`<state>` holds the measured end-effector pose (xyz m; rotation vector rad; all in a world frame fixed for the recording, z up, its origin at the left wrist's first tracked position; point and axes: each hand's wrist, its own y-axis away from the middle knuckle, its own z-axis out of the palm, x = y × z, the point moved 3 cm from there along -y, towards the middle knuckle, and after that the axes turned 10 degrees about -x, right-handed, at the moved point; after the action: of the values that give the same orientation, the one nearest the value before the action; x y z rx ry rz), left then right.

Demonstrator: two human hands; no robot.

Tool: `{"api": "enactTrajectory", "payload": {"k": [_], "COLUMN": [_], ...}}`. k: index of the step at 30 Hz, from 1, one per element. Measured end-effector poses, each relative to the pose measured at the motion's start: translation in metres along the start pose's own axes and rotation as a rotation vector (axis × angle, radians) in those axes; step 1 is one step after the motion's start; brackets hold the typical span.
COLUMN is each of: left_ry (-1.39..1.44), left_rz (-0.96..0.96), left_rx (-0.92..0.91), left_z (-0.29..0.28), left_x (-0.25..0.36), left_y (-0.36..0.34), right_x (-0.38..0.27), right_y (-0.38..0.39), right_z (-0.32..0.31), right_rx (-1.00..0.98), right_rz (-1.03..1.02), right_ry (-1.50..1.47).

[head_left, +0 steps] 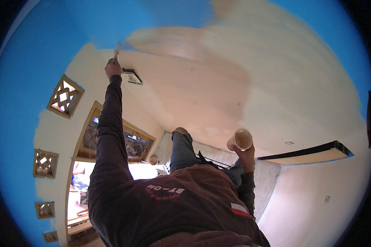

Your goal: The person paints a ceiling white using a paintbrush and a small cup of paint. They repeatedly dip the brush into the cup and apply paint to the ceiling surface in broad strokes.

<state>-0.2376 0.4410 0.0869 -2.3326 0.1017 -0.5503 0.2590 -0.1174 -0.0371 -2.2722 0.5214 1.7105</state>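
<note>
My left arm is stretched far out and up toward the corner of the wall. In my left hand [113, 68] is a paintbrush [117, 50], its tip by the border between the blue paint [123, 18] and the cream paint [173, 37]. My right hand [246, 155] holds a light plastic tub [240, 140] near my right leg. Its mouth is turned toward me, and beige paint coats the inside. A darker, pinkish patch [222, 86] spreads over the cream wall.
Just beside my left hand, an electrical box [132, 77] sits in the wall. Wood-framed vent blocks [66, 96] and a wooden window [115, 138] line the left wall. At right, a black-edged ledge [309, 152] juts out. My shoe [181, 131] is below.
</note>
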Motion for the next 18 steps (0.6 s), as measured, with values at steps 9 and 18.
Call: {"api": "enactTrajectory", "payload": {"k": [9,18], "left_ry": [0.075,0.283], "left_rz": [0.041,0.123], "left_rx": [-0.157,-0.224], "left_z": [0.024,0.005], "left_x": [0.085,0.251], "left_y": [0.036,0.157], "right_x": [-0.008,-0.022], "right_y": [0.003,0.006], "right_z": [0.011,0.016], "right_rx": [-0.031,-0.072], "right_rz": [-0.011,0.033], "right_ry": [-0.041,-0.041]}}
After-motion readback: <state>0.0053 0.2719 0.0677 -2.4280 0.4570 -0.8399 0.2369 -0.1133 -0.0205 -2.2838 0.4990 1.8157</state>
